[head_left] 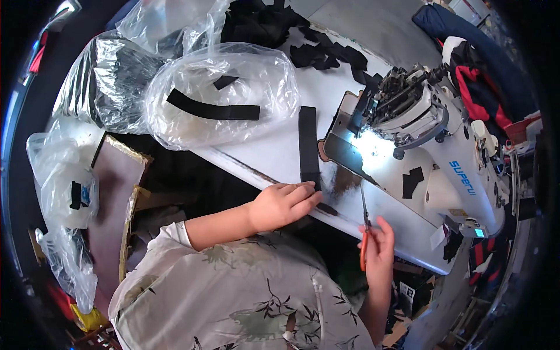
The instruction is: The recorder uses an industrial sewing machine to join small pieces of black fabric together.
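My left hand (pixel 284 204) lies at the table's near edge, its fingers curled together over the lower end of a black fabric strip (pixel 308 140). From there the strip runs straight away from me, flat on the white table. My right hand (pixel 380 239), just right of it, grips scissors (pixel 364 248) by their orange handles. The thin blades point away from me, over the table's edge, apart from the strip. Beyond the blades stands a white sewing machine (pixel 461 169), its lamp glaring over the needle area. What sits under the left fingers is partly hidden.
A clear plastic bag (pixel 268 70) bears a curved black strip (pixel 213 108). Black fabric pieces (pixel 326 55) are heaped at the back. A small black scrap (pixel 412 182) lies on the machine bed. A brown board (pixel 116 181) with taped edges stands at left, near more plastic bags (pixel 67 186).
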A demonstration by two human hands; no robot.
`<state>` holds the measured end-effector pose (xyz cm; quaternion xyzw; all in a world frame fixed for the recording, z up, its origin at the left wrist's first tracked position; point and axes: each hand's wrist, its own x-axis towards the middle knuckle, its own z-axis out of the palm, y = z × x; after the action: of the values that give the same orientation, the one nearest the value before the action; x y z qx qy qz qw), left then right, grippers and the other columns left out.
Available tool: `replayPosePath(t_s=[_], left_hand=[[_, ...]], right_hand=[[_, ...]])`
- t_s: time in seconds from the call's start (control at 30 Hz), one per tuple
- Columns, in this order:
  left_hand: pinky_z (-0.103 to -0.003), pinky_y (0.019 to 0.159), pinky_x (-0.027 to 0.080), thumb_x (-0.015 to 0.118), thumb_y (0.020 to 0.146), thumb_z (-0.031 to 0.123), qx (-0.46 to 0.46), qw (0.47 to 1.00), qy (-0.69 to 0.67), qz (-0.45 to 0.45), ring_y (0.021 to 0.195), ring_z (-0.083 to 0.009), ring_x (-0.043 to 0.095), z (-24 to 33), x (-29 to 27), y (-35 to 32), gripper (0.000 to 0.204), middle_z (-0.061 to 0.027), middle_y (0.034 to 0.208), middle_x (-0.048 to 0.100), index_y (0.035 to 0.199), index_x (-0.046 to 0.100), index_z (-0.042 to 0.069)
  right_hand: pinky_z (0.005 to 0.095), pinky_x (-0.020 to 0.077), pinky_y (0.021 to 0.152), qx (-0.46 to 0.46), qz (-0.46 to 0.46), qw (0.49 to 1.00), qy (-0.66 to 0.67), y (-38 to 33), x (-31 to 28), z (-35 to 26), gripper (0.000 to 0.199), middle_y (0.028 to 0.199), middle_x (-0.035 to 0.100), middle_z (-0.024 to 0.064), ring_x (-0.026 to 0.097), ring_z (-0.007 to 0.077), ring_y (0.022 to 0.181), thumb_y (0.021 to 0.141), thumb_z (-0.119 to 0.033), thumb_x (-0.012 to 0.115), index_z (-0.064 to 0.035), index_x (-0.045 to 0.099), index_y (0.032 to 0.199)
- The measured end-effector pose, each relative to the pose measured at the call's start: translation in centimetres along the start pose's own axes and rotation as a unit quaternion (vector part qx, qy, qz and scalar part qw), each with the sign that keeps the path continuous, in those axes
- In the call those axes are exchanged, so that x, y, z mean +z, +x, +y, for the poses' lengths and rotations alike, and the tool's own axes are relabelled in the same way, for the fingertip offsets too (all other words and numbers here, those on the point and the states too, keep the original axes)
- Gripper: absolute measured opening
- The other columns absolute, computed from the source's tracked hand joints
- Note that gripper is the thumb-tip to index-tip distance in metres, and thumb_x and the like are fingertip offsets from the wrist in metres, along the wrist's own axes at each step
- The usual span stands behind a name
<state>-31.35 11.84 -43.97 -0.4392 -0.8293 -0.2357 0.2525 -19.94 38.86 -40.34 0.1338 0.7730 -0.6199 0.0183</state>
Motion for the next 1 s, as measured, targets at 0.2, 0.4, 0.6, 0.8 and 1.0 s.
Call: replayPosePath(t_s=[0.2,0.4,0.6,0.8,1.0], left_hand=[[-0.034,0.063,0.060,0.071,0.080,0.007,-0.082,0.988,-0.126,0.032,0.080,-0.0248,0.071,-0.5,0.8,-0.8,0.038,-0.0120,0.118,0.065,0.117,0.063,0.005],[-0.031,0.062,0.059,0.066,0.083,0.016,-0.050,0.997,-0.061,0.018,0.081,-0.0211,0.071,-0.2,-0.4,-0.8,0.036,-0.0120,0.119,0.065,0.117,0.064,0.007],[-0.029,0.062,0.057,0.061,0.083,0.015,-0.017,0.999,-0.042,0.019,0.079,-0.0192,0.069,0.2,-0.2,-1.6,0.037,-0.0114,0.122,0.063,0.119,0.062,0.008],[-0.031,0.070,0.056,0.067,0.089,0.000,-0.195,0.924,-0.304,0.123,0.082,-0.0227,0.067,0.0,-0.8,-0.3,0.022,-0.0104,0.108,0.066,0.110,0.064,0.005],[-0.025,0.068,0.052,0.067,0.092,-0.004,-0.309,0.855,-0.376,0.176,0.081,-0.0125,0.063,-1.6,-4.2,2.6,0.015,-0.0060,0.093,0.064,0.106,0.066,0.000]], right_hand=[[0.0302,0.0515,0.071,0.178,-0.225,0.933,0.218,-1.0,3.3,1.2,0.081,0.110,0.059,0.0099,0.058,0.0140,0.084,0.098,-0.054,0.058,-0.0063,0.027,0.155],[0.0279,0.0508,0.071,0.091,-0.214,0.967,0.104,0.9,8.5,-1.6,0.061,0.095,0.054,0.0056,0.056,0.0128,0.079,0.105,-0.042,0.048,-0.0041,0.032,0.149],[0.0237,0.0432,0.052,0.129,-0.159,0.974,0.100,1.0,9.5,-3.4,0.044,0.079,0.049,0.0020,0.047,0.0098,0.055,0.104,-0.025,0.045,-0.0048,0.039,0.142],[0.0236,0.0393,0.048,0.088,-0.089,0.982,0.141,0.5,9.4,-2.1,0.041,0.075,0.050,0.0026,0.045,0.0085,0.051,0.101,-0.018,0.051,-0.0024,0.041,0.138],[0.0219,0.0396,0.050,0.009,-0.104,0.986,0.128,1.0,9.7,-3.5,0.039,0.073,0.052,0.0041,0.047,0.0085,0.054,0.101,-0.015,0.055,0.0021,0.039,0.132]])
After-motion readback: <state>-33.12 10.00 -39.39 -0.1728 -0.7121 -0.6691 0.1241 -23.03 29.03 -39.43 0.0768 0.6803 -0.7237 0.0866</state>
